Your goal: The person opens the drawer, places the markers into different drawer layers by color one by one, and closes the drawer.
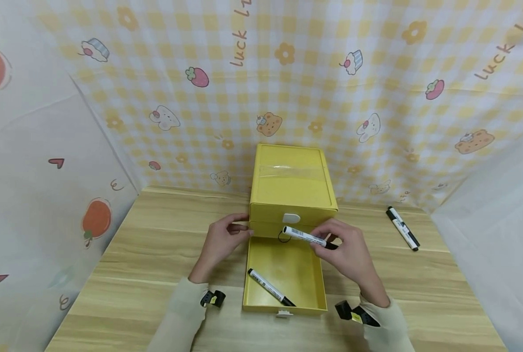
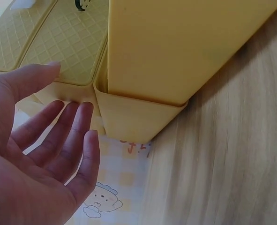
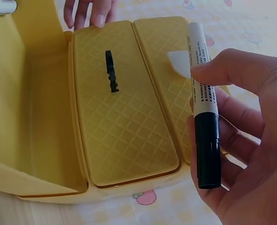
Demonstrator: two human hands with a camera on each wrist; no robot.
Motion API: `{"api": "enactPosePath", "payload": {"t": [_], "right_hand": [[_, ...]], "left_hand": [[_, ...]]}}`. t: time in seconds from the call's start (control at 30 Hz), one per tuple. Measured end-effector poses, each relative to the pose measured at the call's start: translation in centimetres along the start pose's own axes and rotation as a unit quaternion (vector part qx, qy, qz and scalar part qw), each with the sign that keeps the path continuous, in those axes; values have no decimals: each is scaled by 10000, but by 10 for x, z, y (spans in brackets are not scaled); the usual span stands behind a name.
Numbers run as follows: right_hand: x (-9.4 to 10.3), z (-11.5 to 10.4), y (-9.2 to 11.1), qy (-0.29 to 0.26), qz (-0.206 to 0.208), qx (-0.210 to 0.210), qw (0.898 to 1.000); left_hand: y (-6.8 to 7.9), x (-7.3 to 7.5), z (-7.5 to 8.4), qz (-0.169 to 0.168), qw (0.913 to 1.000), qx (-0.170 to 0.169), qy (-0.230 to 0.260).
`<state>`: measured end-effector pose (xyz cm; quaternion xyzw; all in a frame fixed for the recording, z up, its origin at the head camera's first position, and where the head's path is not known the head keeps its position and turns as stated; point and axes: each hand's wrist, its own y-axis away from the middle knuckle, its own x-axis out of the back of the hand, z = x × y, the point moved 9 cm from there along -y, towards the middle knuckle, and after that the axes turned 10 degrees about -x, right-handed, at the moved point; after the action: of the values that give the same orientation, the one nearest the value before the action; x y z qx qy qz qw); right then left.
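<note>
Head view, right hand (image 1: 342, 244): thumb and fingers pinch the held marker (image 1: 303, 235); its white end points left, its black end lies toward the palm.
Head view, held marker: before the face of the yellow box (image 1: 294, 190), over the inner end of the pulled-out drawer (image 1: 287, 264).
Head view, drawer: one loose marker (image 1: 267, 285) lies slantwise near the front edge.
Head view, spare markers (image 1: 403, 229): two, side by side on the table (image 1: 155, 254), right of the box.
Head view, left hand (image 1: 223, 239): at the box's left side.
Left wrist view, left fingers: gently bent and spread, thumb apart, by the box edge; whether they press it cannot be told.
Right wrist view, right fingers: thumb on the white barrel, fingers behind it; black cap downward.
Right wrist view, box front: black loop (image 3: 111, 70) on one drawer face, white tab (image 3: 178, 63) on the next.
Step in hand (judged): bringing the held marker to the drawer.
Next move (judged): calls for lowering it flat beside the loose marker, then loosening the pinch.
</note>
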<state>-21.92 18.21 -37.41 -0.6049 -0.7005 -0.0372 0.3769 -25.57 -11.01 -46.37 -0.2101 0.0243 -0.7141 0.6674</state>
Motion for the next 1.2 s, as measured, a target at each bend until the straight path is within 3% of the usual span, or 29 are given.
{"api": "enactPosePath", "payload": {"t": [0.63,1.2], "right_hand": [[-3,10,4,21,-186,-282,9994],[-12,3,8,211,-433,-336,9983]], "left_hand": [[2,-2,-2,49,10000,-31,35],[6,-1,-1,64,9999,25,-108]]}}
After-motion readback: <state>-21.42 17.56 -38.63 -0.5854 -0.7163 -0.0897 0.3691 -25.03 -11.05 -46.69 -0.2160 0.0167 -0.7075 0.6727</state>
